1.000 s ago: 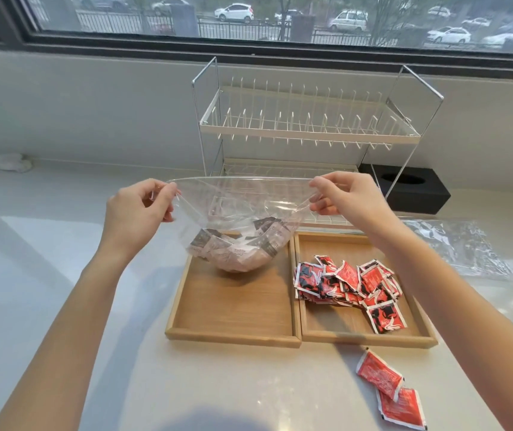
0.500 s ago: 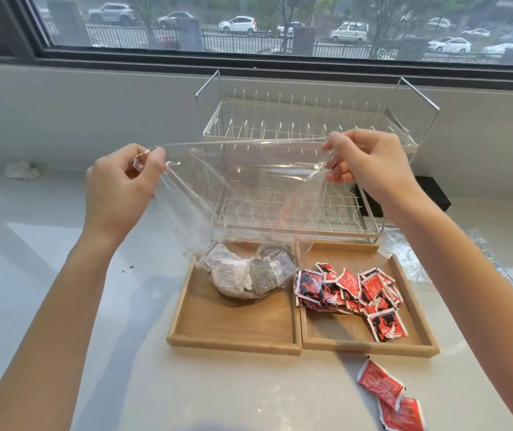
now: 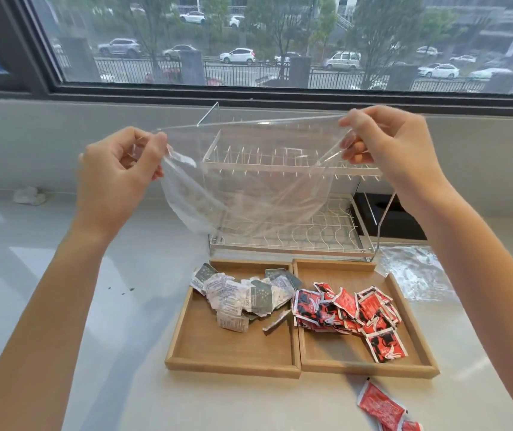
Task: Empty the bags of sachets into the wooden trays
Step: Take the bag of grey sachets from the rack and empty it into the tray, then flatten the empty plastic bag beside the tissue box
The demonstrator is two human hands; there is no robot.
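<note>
Pinching the two top corners of a clear plastic bag (image 3: pixel 249 181), left hand (image 3: pixel 118 181) and right hand (image 3: pixel 395 154) were held well apart and raised, each closed on the film between thumb and fingers, the right slightly higher than the left. Hung slack between the hands, see-through and with nothing visible inside, its lower edge sagging in front of a wire dish rack (image 3: pixel 283 225). Lay directly below and a little nearer than the hands: two wooden trays side by side and touching along one long edge. Held, under the left hand's side, in the left tray (image 3: pixel 230 346): a loose heap of white and grey sachets (image 3: pixel 242 297) bunched at the far end, one of them leaning against the shared wall. Held, under the right hand's side, in the right tray (image 3: pixel 342 353): a pile of red and black sachets (image 3: pixel 348 309), spread across the far and middle part. Lay nearer than the right tray, outside it on the pale counter (image 3: pixel 62 275): two more red sachets (image 3: pixel 382 409), partly cut off by the lower edge of the view. Rested beyond the right forearm, beside the right tray: a second crumpled clear bag (image 3: pixel 410 275), flat on the counter. Stood behind that, past the rack: a black box (image 3: pixel 395 216). Ran beyond both hands, above the rack: a wide window (image 3: pixel 280 42) onto a street with parked cars.
</note>
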